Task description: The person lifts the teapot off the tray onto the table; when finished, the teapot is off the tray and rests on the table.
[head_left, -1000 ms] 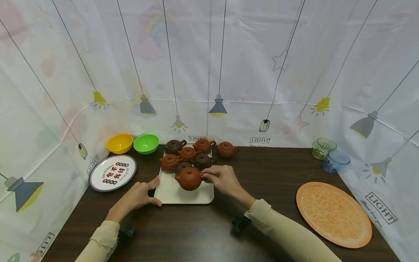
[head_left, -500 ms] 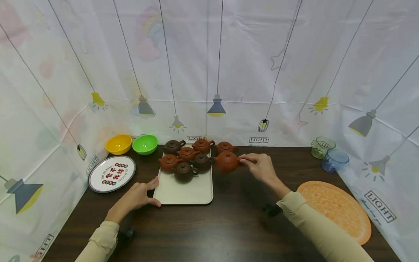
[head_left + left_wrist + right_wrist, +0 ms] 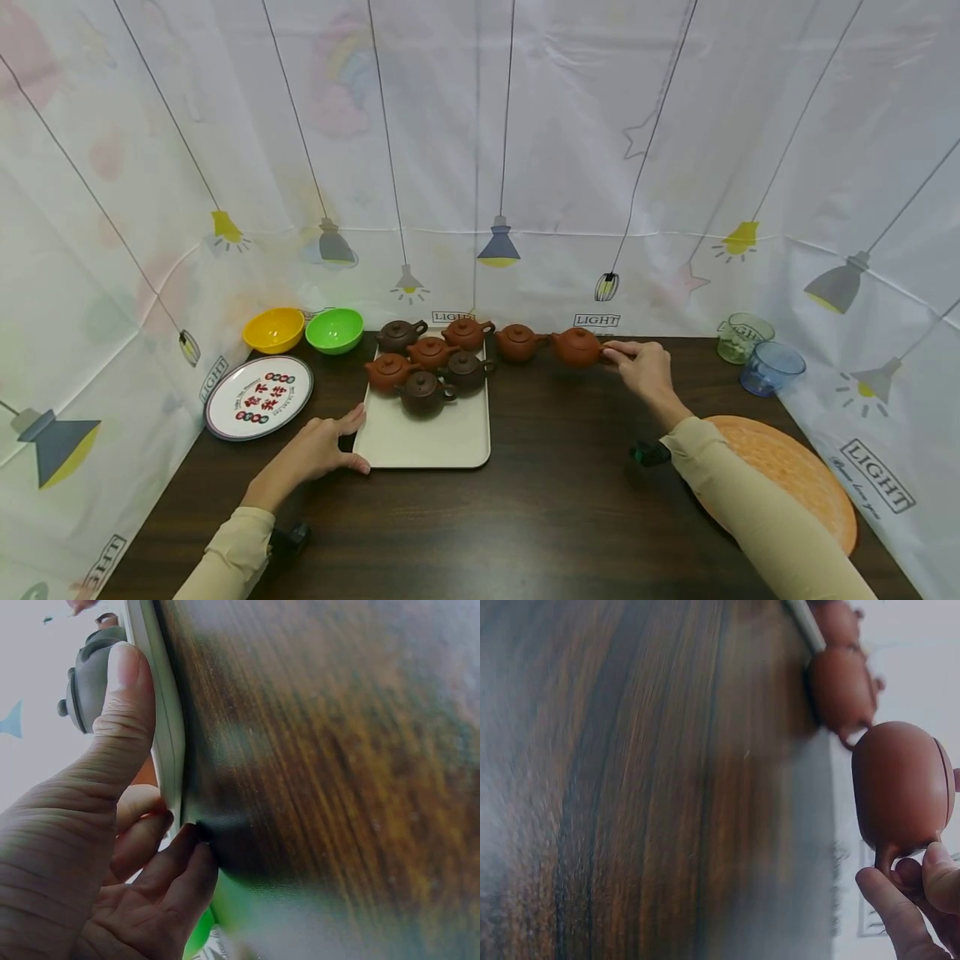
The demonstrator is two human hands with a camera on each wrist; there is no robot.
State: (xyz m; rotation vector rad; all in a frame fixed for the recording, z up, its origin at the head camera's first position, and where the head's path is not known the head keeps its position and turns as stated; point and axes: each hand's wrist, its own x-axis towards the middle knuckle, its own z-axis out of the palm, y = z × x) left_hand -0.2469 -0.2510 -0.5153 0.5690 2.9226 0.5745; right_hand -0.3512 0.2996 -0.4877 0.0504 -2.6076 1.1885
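Note:
My right hand [image 3: 642, 371] pinches the handle of a reddish-brown clay teapot [image 3: 577, 347] at the back, right of another reddish-brown teapot [image 3: 517, 342] standing beside the tray. In the right wrist view, thumb and fingers [image 3: 896, 904] grip the handle of the held teapot [image 3: 900, 787]. A cream tray [image 3: 420, 450] bears several small teapots, reddish ones [image 3: 431, 353] and dark brown ones [image 3: 422, 393], on its back half. My left hand [image 3: 318, 450] holds the tray's front left corner, its thumb along the front edge and its fingers at the left side.
A white plate [image 3: 288, 408] with red lettering lies left of the tray. Behind it stand a yellow bowl [image 3: 274, 330] and a green bowl [image 3: 334, 331]. Two glasses, green [image 3: 745, 337] and blue [image 3: 772, 367], stand back right. An orange round mat [image 3: 795, 475] lies partly under the right forearm.
The right hand has carried the reddish-brown teapot from above the tray rightward and back, past the tray's edge, to beside the standing teapot. The left hand has stayed at the tray's corner.

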